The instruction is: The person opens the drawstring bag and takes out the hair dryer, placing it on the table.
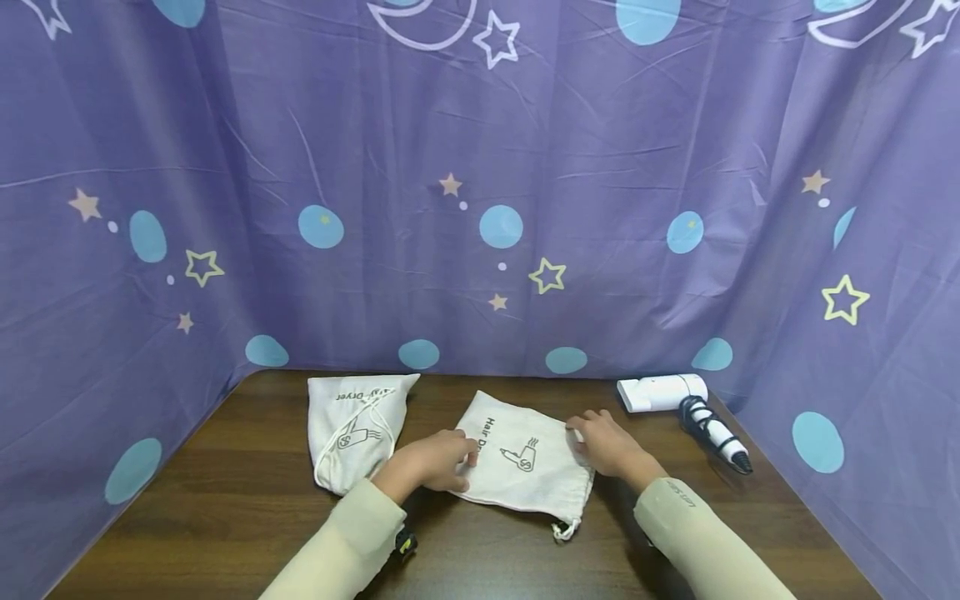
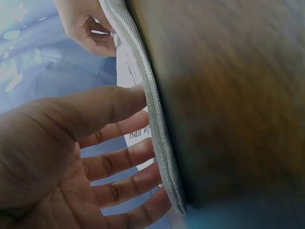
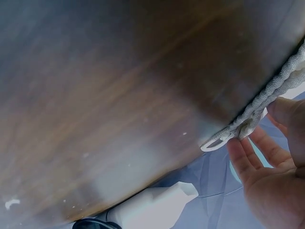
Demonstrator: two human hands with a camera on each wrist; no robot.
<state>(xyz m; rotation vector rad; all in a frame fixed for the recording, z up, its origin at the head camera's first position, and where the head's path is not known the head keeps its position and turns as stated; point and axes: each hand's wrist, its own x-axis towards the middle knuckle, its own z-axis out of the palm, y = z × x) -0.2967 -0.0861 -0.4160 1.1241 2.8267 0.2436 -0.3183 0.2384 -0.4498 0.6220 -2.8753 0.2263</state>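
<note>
A white cloth drawstring bag [image 1: 517,458] lies flat on the table, printed "Hair Dr…" above a hair dryer drawing. My left hand [image 1: 441,460] is at its left edge; in the left wrist view the thumb and extended fingers [image 2: 121,160] touch the hemmed side. At the bag's right, gathered side is my right hand [image 1: 609,446], its fingertips [image 3: 237,150] touching the cloth by the drawstring casing. The knotted cord [image 1: 566,529] hangs out at the near right corner. Both hands have relaxed, spread fingers.
Left of my left hand lies a second white cloth bag [image 1: 348,446] with its cord across it. At the back right sits a white hair dryer [image 1: 663,392], its black cord [image 1: 705,423] wound round the handle. A purple curtain [image 1: 420,292] surrounds the brown wooden table [image 1: 225,517].
</note>
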